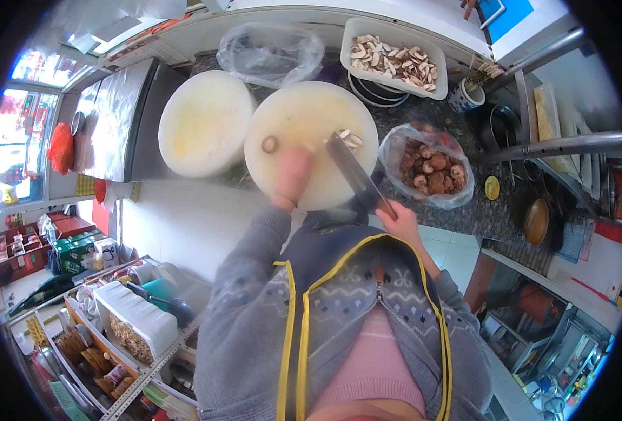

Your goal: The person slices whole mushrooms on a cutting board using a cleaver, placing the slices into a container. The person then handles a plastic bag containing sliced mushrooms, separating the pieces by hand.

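Note:
My right hand (399, 223) grips the wooden handle of a cleaver (354, 171). Its broad blade slants up and left over the round white cutting board (311, 102). Several mushroom slices (351, 139) lie by the far end of the blade. My left hand (294, 167) is blurred above the middle of the board, left of the blade; whether its fingers hold anything is not clear. A whole brown mushroom (269, 144) sits on the board to the left of that hand.
A second round board (205, 123) adjoins on the left. Behind stand a crumpled plastic bag (271, 52) and a white tub (346, 52) of sliced mushrooms. To the right, a plastic bag (387, 158) holds whole mushrooms, near a yellow lid (492, 187) and a patterned cup (461, 100) of sticks.

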A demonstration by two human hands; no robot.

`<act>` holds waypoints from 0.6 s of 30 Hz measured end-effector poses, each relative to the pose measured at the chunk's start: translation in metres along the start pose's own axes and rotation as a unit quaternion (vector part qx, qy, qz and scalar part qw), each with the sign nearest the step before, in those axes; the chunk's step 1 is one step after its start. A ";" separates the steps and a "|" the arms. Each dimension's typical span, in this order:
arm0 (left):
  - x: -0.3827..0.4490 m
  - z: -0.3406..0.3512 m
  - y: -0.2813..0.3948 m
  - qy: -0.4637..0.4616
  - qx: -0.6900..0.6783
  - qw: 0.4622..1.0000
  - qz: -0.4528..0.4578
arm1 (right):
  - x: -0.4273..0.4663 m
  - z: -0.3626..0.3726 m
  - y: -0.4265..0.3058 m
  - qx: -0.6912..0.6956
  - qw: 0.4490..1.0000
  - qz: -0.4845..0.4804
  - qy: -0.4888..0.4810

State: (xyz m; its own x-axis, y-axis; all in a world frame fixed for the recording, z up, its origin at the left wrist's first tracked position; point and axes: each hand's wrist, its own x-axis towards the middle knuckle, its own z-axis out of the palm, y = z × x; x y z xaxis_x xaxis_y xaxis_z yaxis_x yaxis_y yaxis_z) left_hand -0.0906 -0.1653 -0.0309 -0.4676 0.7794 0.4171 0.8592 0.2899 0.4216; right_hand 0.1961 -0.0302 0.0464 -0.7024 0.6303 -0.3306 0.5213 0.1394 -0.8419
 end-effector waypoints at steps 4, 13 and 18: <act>-0.023 0.003 0.008 -0.036 -0.029 0.992 0.119 | 0.005 0.011 -0.003 0.008 0.996 -0.087 0.031; -0.040 0.006 -0.001 -0.120 0.029 0.985 0.120 | 0.006 0.007 -0.004 -0.304 0.926 -0.225 0.014; -0.044 0.008 -0.001 -0.122 -0.009 0.987 0.106 | 0.018 0.017 0.000 -0.353 0.917 -0.182 -0.033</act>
State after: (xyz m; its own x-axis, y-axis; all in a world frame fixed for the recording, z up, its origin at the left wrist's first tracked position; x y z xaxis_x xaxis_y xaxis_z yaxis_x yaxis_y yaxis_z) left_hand -0.0697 -0.1955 -0.0557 -0.2121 0.9323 0.2930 0.9275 0.0976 0.3609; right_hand 0.1753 -0.0316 0.0336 -0.9077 0.4000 -0.1269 0.4143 0.8062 -0.4224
